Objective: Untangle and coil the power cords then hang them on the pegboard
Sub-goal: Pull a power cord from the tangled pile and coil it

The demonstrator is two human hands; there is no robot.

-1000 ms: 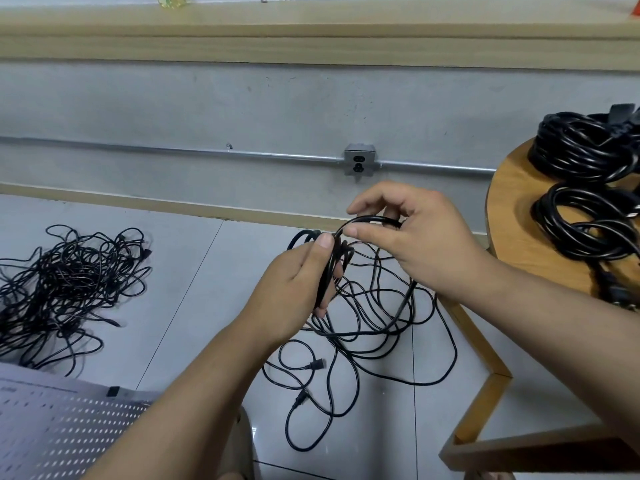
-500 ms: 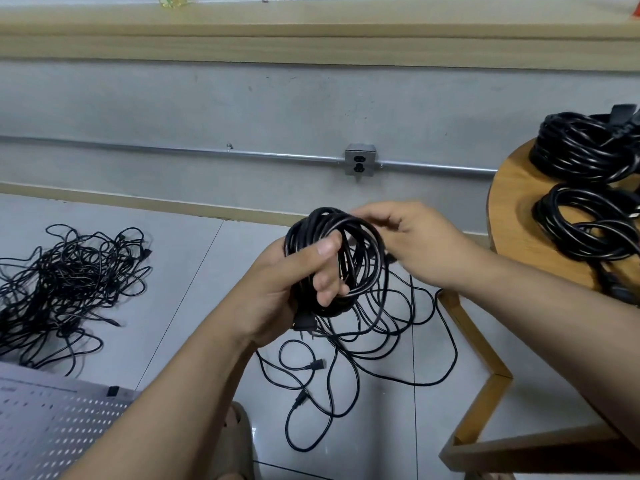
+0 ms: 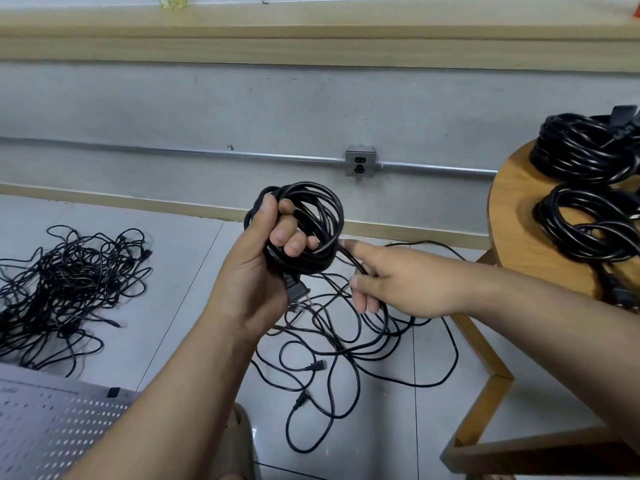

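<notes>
While in left hand (image 3: 254,271) — coiled cord (image 3: 327,211)

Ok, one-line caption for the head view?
Left hand grips a black cord coil while right hand holds its loose tail.

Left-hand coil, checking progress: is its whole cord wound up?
No, cord runs from the coil through the right hand to floor loops.

Grey wall (image 3: 207,105) with a metal socket (image 3: 360,161), pale tiled floor (image 3: 194,258), round wooden table (image 3: 512,216) at right
</notes>
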